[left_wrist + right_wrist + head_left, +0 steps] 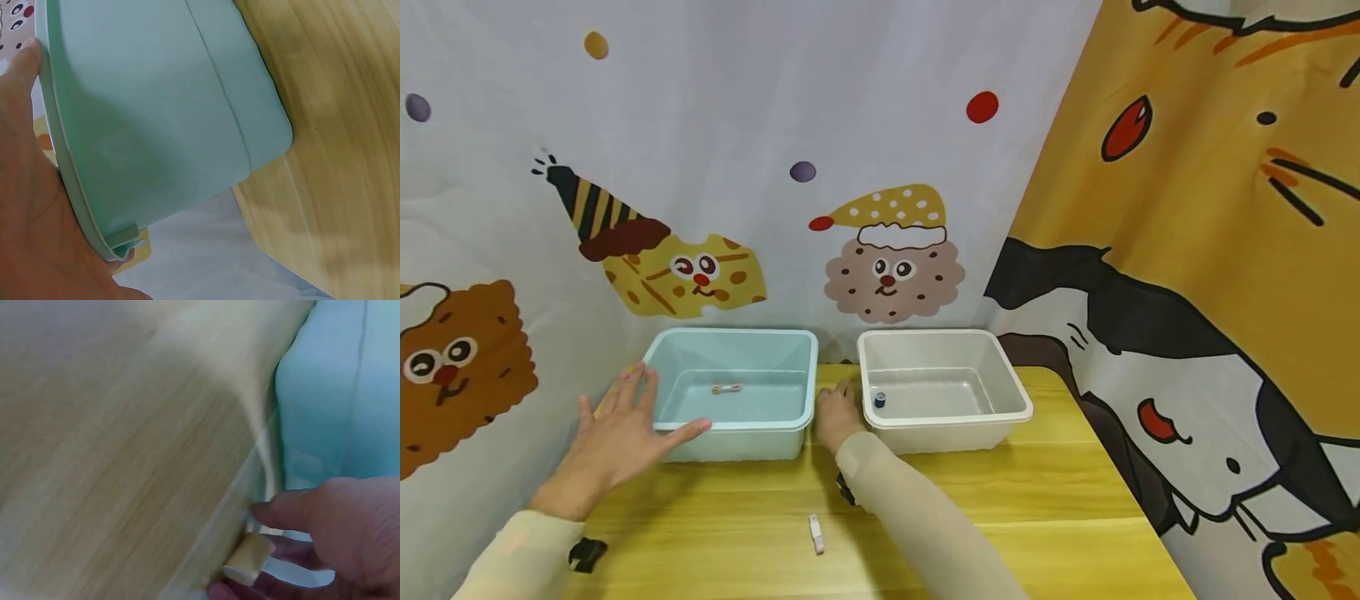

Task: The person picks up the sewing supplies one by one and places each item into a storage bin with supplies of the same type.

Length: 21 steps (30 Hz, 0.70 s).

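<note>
My right hand [838, 417] reaches down between a light blue bin [737, 427] and a white bin [955, 419]. In the right wrist view, its thumb and fingers curl round a small tan cylinder [249, 559] with a pale end, low over the wooden table. The head view hides this piece behind the hand. My left hand [621, 429] rests at the blue bin's left front corner, fingers spread and thumb along the rim. Inside the blue bin lies a small pinkish, narrow piece [726, 388]. A small dark blue cylinder [880, 400] stands in the white bin's left front corner.
A small white and pale pink stick, like a USB drive [816, 533], lies on the wooden table [1000, 517] in front of the bins. Behind the table hangs a printed cloth [880, 83] with cartoon figures, which also closes off both sides.
</note>
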Each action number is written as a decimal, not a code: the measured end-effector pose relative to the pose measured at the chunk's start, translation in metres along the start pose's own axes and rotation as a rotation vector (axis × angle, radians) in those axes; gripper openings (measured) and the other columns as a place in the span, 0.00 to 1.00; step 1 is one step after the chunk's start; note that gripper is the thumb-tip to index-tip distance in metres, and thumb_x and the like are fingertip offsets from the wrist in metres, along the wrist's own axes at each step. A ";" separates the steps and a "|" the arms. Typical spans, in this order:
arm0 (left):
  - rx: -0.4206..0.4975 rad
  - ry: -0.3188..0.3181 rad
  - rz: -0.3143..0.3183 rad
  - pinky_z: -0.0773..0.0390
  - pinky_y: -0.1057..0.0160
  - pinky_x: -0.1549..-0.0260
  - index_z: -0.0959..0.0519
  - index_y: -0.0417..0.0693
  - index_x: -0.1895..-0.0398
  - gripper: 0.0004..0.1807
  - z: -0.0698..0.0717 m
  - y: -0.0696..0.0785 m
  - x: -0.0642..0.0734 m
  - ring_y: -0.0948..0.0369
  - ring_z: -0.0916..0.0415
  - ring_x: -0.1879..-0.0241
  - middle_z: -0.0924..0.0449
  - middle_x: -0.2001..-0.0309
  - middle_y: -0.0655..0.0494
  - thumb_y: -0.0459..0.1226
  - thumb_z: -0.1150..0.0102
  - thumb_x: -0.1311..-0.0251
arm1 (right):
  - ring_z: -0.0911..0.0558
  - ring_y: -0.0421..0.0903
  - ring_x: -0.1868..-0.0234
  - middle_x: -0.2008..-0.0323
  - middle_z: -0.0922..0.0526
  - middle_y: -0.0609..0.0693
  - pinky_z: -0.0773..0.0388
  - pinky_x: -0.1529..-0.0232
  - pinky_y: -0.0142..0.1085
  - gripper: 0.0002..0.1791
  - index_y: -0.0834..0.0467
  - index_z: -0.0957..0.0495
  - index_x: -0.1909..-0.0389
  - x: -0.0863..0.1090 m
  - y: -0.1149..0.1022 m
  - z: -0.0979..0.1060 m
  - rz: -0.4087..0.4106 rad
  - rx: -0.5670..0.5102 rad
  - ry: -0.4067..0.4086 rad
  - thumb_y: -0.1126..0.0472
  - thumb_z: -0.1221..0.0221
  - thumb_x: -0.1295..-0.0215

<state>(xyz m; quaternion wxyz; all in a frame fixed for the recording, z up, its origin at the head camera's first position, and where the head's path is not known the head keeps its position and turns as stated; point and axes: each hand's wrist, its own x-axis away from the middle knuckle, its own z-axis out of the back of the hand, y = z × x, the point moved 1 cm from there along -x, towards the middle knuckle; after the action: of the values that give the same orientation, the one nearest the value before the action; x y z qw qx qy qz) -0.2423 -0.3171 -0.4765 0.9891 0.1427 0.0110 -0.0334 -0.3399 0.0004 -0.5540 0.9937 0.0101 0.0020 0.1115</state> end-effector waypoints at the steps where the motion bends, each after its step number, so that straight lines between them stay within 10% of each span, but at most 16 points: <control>1: 0.001 0.000 0.000 0.65 0.02 0.25 0.57 0.25 0.06 0.76 0.000 0.000 0.000 0.19 0.62 0.08 0.65 0.06 0.20 0.82 0.47 0.26 | 0.14 0.61 0.38 0.41 0.13 0.66 0.08 0.38 0.46 0.15 0.61 0.13 0.40 -0.002 0.000 -0.007 0.002 -0.026 0.011 0.62 0.29 0.22; 10: 0.008 0.015 -0.014 0.63 0.01 0.26 0.54 0.23 0.07 0.75 0.002 0.000 -0.002 0.18 0.61 0.09 0.63 0.07 0.18 0.81 0.47 0.25 | 0.10 0.54 0.52 0.53 0.07 0.56 0.08 0.51 0.41 0.11 0.52 0.09 0.48 -0.026 0.013 -0.077 0.152 0.093 0.087 0.60 0.24 0.28; 21: 0.046 0.014 -0.027 0.65 0.00 0.28 0.56 0.23 0.07 0.76 0.001 -0.003 0.000 0.16 0.61 0.10 0.65 0.07 0.17 0.80 0.45 0.25 | 0.12 0.49 0.66 0.62 0.11 0.58 0.13 0.70 0.41 0.08 0.62 0.10 0.56 0.064 0.024 0.017 0.325 -0.111 0.135 0.74 0.31 0.31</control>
<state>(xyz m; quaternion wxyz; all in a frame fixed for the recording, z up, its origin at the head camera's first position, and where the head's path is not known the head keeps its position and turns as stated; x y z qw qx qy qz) -0.2428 -0.3203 -0.4760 0.9849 0.1655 0.0192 -0.0459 -0.2824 0.0377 -0.5367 0.9593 -0.0519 0.0608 0.2710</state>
